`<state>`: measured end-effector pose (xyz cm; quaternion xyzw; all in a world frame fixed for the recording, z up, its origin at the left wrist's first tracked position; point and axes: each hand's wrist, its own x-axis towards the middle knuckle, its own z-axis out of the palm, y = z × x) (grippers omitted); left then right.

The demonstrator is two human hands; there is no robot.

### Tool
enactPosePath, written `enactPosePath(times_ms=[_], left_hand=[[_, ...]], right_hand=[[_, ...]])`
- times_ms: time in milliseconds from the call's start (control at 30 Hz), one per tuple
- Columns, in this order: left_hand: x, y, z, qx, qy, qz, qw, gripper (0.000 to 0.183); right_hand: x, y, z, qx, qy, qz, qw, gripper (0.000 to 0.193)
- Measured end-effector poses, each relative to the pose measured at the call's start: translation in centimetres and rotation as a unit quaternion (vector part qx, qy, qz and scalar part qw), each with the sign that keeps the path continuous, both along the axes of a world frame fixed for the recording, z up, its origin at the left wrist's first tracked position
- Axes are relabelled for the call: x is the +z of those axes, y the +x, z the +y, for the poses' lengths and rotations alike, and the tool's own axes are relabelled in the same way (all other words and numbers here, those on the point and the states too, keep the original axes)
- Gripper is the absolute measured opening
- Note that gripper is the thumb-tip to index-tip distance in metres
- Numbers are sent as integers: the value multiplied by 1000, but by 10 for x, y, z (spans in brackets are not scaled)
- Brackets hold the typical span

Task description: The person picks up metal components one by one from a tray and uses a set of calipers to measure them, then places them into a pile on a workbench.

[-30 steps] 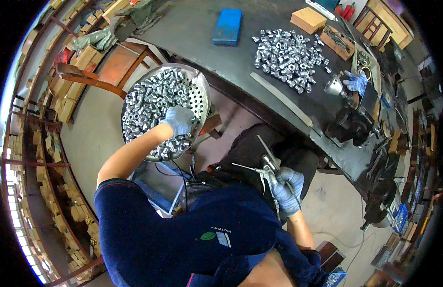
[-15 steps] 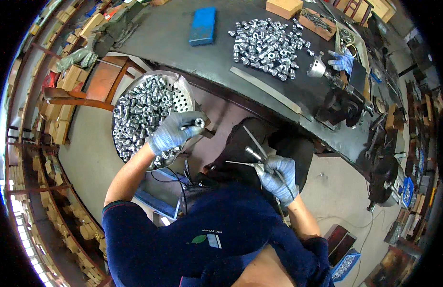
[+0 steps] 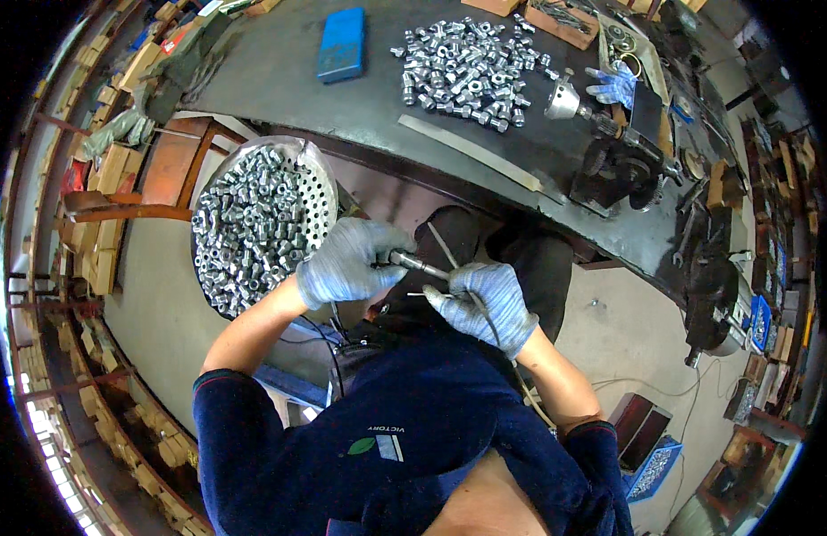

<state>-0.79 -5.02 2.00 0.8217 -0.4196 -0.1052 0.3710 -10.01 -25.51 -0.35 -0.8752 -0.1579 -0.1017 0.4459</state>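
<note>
"Where is the fitting?"

"You have one metal fitting [image 3: 398, 256] pinched at the fingertips of your left hand [image 3: 355, 262], beyond the right rim of the perforated pan [image 3: 319, 213]. Its outer end meets the silver shaft [image 3: 425, 266] from your right hand [image 3: 489, 305]; whether the tip sits inside, you can't tell from here."

"And the grips?"

"Your left fingers are curled nearly closed around the fitting. Your right is closed around the shaft, with a thin grey rod [image 3: 438, 243] jutting from the same fist."

"How far along does it look?"

"You seem to be mid-way through one piece. Many fittings [image 3: 248, 228] fill the pan's left side, leaving holes bare by its right rim. Another heap [image 3: 467, 76] lies on the bench [image 3: 262, 85], back from the surface's near edge. Which lot is finished, nothing shows."

"What else is on the surface?"

"You have a flat bar [image 3: 467, 152] along the near edge, and a blue box [image 3: 342, 45] left of the heap."
</note>
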Motion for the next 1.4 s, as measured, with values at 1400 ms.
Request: enactPosePath(times_ms=[1400], left_hand=[[-35, 10, -32, 76, -50, -78, 993, 26]], right_hand=[[-3, 11, 15, -24, 60, -7, 998, 35]])
